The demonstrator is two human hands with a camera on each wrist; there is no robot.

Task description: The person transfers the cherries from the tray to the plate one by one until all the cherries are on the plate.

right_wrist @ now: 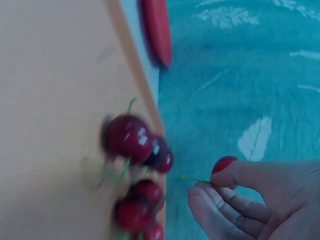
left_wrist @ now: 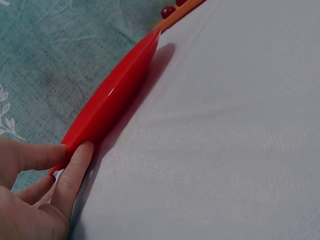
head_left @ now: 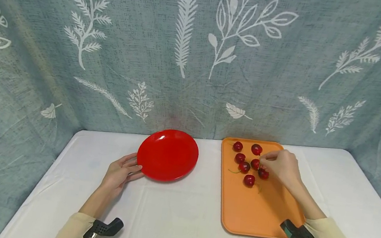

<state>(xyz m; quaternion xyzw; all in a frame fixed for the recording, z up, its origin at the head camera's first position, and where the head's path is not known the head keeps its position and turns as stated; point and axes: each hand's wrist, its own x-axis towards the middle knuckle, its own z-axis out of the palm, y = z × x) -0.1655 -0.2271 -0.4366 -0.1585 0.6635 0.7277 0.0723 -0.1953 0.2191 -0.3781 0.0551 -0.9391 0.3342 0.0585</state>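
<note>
My left hand [head_left: 119, 172] is at the near left rim of a round, glossy red plate [head_left: 168, 156]. In the left wrist view its fingers [left_wrist: 75, 170] grip the rim, with digits on both faces of the edge. Over the upper right of an orange tray [head_left: 253, 218], my right hand [head_left: 282, 168] pinches a red cherry [right_wrist: 226, 162]. Its thin green stem [right_wrist: 194, 178] sticks out past the thumb, which partly hides the fruit. Several other dark red cherries [head_left: 244, 167] with stems lie in the tray's far half, close beneath the right fingertips.
A white cloth [head_left: 192, 222] covers the table, with a strip of it between plate and tray. Behind the far edge hangs a grey-green curtain [head_left: 131, 48] with white leaf prints. Black cameras sit on the left wrist [head_left: 103, 229] and right wrist [head_left: 298, 231].
</note>
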